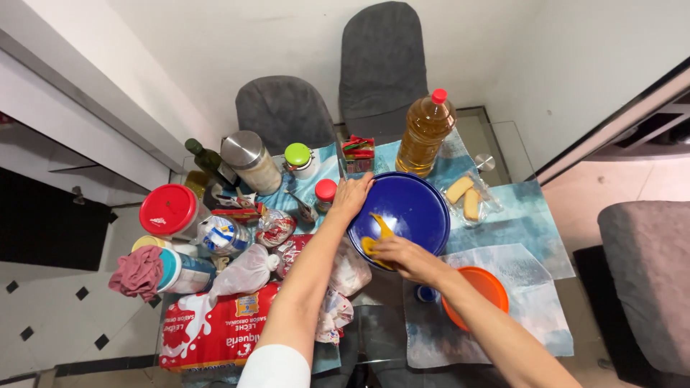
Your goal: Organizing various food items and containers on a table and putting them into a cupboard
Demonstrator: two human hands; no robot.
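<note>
You are bracing the blue bowl (pixel 413 208), sitting mid-table at six o'clock from the oil bottle (pixel 425 134), with your left hand (pixel 351 195) gripping its ten o'clock rim so it stays put while your right hand (pixel 402 256), closed on a yellow cloth (pixel 376 239), is wiping inside

Left hand (pixel 351 195) on blue bowl (pixel 410 208) rim, right hand (pixel 402 254) with yellow cloth (pixel 379 237) inside.

Head camera looks steeply down (close, from above) onto the cluttered table (pixel 528 215)
</note>
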